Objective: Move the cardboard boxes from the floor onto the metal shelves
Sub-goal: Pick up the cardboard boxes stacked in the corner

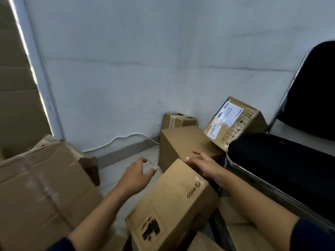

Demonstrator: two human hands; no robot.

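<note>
Tilted brown PICO box [174, 201] foremost; plain box [183, 142] behind; labelled box [235, 122] leaning

Matt cardboard boxes [174, 201]; black cloth chair [282, 160].

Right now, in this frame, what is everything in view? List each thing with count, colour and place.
PICO box: one, brown, tilted, centre foreground.
Plain box: one, brown, behind it.
Labelled box: one, brown with white label, tilted by the chair.
Small box: one, brown, at the wall.
Large carton: one, brown, worn, left.
Chair: one, black, metal frame, right.
Wall: white, behind.
Floor: pale tiles.
Left hand: open, over the floor.
Right hand: open, at the PICO box's far end.
</note>
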